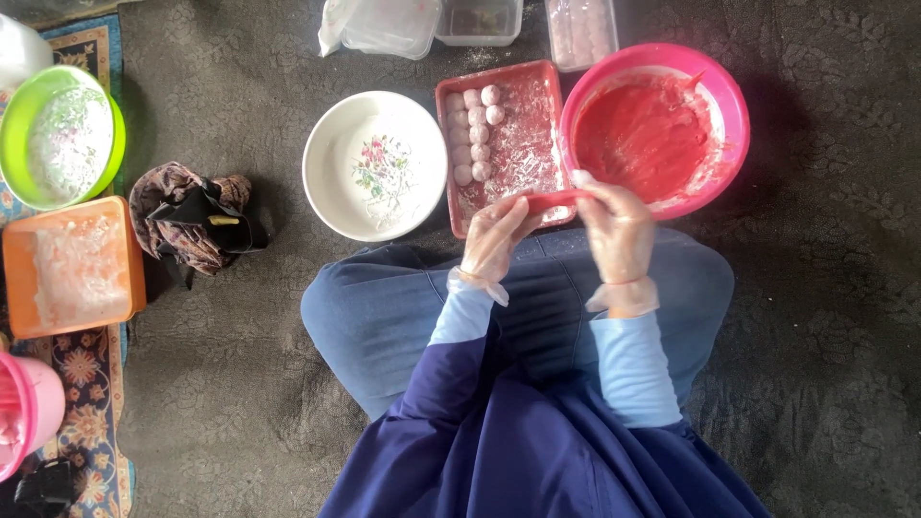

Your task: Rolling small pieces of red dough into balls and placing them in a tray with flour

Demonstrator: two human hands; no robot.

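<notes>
My left hand (494,238) and my right hand (616,223), both in thin clear gloves, hold a flat strip of red dough (554,199) between them, just over the near edge of a red rectangular tray (499,75). Several small floured pink balls (474,134) lie in rows at the tray's left side. To the right stands a pink bowl (729,91) of red dough (643,134), which my right hand touches at the rim. A white bowl with a flower print (375,165) sits left of the tray.
Clear plastic containers (393,24) stand at the far edge. At the left are a green bowl of flour (58,134), an orange tray (72,264), a crumpled dark cloth (192,216) and a pink tub (29,408). I sit cross-legged on a dark carpet (815,336).
</notes>
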